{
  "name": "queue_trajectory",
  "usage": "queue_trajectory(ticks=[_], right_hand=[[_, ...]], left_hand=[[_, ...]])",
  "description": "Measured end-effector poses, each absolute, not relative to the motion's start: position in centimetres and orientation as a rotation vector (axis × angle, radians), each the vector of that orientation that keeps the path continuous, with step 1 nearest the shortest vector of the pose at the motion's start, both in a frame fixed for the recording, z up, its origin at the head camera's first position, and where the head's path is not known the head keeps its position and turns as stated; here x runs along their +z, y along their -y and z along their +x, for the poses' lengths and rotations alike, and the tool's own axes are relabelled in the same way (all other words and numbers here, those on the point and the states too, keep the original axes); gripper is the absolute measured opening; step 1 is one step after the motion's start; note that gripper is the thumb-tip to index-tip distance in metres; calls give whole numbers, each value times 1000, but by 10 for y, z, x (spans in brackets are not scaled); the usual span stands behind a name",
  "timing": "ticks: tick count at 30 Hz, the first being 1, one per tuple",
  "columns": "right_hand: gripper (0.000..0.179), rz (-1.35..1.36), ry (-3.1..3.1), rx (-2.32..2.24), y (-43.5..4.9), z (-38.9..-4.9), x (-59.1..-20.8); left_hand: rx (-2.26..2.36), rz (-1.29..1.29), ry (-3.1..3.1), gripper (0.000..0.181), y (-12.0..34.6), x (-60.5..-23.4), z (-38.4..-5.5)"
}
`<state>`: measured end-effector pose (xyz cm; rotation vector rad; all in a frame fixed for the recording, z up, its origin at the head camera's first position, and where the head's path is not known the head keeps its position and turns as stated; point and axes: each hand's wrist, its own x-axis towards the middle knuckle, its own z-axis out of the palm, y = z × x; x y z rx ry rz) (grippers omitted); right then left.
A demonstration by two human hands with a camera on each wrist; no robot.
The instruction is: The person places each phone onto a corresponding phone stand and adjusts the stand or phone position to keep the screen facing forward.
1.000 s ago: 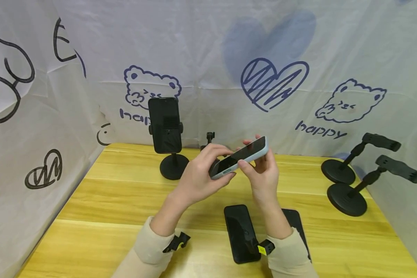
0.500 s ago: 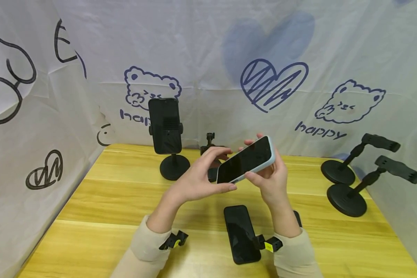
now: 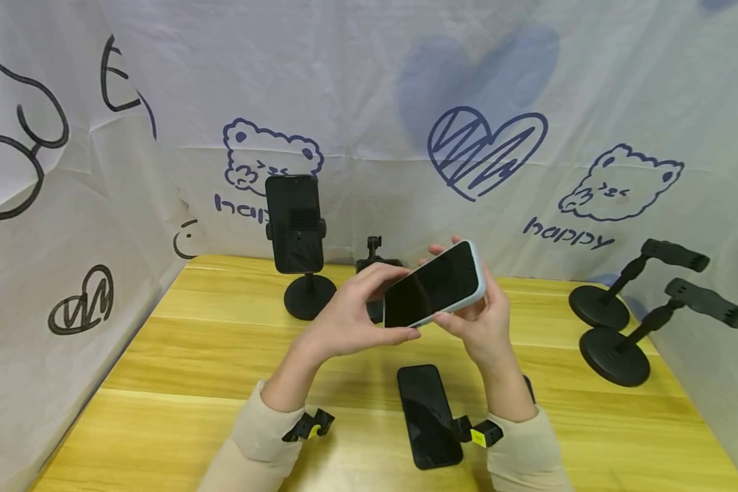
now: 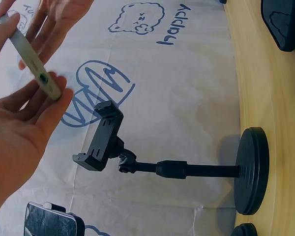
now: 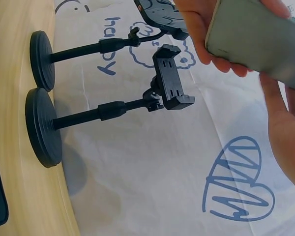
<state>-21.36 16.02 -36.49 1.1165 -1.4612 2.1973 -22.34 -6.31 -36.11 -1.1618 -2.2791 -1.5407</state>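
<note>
A phone (image 3: 433, 287) in a light blue case is held up over the table between both hands, tilted, its dark screen facing the head camera. My left hand (image 3: 350, 318) holds its lower left end, fingers along the upper edge and thumb by the lower edge. My right hand (image 3: 482, 321) grips the right end, thumb at the lower edge and fingers behind. The right wrist view shows the back of the case (image 5: 255, 39). Behind the left hand stands a black phone stand (image 4: 105, 140) with a bare clamp, partly hidden in the head view.
A black phone (image 3: 295, 222) sits upright in another stand at the back left. Two bare stands (image 3: 615, 352) are at the right. One dark phone (image 3: 427, 417) lies on the wooden table (image 3: 178, 355), and another is mostly hidden under the right forearm (image 3: 507, 386).
The held phone has turned so its screen faces the head camera more. My right hand has shifted slightly right, its forearm covering more of the phone lying beneath.
</note>
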Motion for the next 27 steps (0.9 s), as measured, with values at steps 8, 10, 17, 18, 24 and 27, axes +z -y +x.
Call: queue_trajectory(ticks=[8,10,17,18,24,27], right_hand=[[44,928,1522,2132,-155,-210,-367],[35,855,1551,2152,-152,-210,-368],[26,623,1624,2240,-139,-209,-367],[25,606,1627,2243,-139,-209,-366],[24,560,1638,2237,-139,-208,-365],[23,542,1639,2244,-141,-208,-365]], left_hand=[[-1186,-972,2085,81,61,-363,-227],[-1112,-920,2026,83,61,-364,-228],[-983,-837,1954,83,60,-366,-231],[-980,-838,1957,83,60,-366,-231],[-995,-860,1983,85,58,-367,-230],[-1031,-882,2001,89,58,-367,-230]])
